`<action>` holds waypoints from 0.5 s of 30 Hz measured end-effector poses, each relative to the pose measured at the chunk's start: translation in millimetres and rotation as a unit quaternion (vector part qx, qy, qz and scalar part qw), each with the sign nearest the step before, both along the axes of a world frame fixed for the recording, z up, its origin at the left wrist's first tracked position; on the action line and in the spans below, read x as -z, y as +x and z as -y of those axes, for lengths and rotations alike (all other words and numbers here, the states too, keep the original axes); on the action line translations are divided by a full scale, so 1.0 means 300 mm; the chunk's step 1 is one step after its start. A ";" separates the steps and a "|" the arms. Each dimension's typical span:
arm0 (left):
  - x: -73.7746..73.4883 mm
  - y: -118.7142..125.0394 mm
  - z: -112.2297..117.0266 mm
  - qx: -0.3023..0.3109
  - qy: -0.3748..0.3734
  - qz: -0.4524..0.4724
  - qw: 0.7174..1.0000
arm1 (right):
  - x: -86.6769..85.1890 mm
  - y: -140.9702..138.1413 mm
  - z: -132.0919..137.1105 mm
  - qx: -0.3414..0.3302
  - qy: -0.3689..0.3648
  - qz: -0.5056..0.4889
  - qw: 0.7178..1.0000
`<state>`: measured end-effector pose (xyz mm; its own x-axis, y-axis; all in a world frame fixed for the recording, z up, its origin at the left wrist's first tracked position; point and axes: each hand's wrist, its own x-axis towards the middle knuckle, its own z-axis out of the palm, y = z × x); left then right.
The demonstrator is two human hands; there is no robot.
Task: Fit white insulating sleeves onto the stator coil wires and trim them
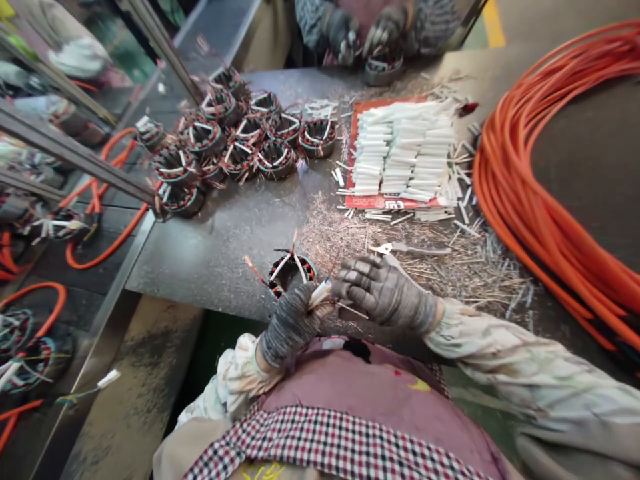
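Note:
My left hand [290,325], in a worn grey glove, is shut on a white insulating sleeve [320,294] with wire ends in it. My right hand [385,295], also in a dirty grey glove, has its fingers apart, and their tips are right beside the sleeve. Just beyond both hands, a wound motor stator [293,272] with red and white leads lies on the steel table [220,257]. Its lower side is hidden behind my left hand. A pair of pliers [403,248] lies on wire scraps [450,267] to the right of the stator.
Several wound stators [235,137] are grouped at the far left of the table. White sleeves [403,150] lie on a red mat [357,160]. A coil of orange cable [530,180] is on the right. A co-worker's gloved hands [365,33] work a stator opposite, and a metal rack stands left.

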<state>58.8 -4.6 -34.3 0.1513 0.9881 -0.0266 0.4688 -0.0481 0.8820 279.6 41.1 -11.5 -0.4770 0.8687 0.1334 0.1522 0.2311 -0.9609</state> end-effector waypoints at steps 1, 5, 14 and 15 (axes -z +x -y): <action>-0.006 -0.001 0.003 -0.014 0.016 -0.003 1.000 | 0.001 -0.015 0.005 -0.029 0.007 0.018 0.999; -0.033 -0.002 0.043 -0.072 0.146 -0.044 0.986 | 0.004 -0.086 0.101 -0.059 -0.109 -0.012 0.992; -0.059 -0.009 0.057 -0.057 0.192 -0.024 0.979 | -0.026 -0.054 0.075 0.048 -0.135 -0.075 0.987; -0.056 -0.011 0.063 -0.060 0.214 -0.032 0.974 | -0.023 -0.066 0.092 0.029 -0.160 -0.073 0.984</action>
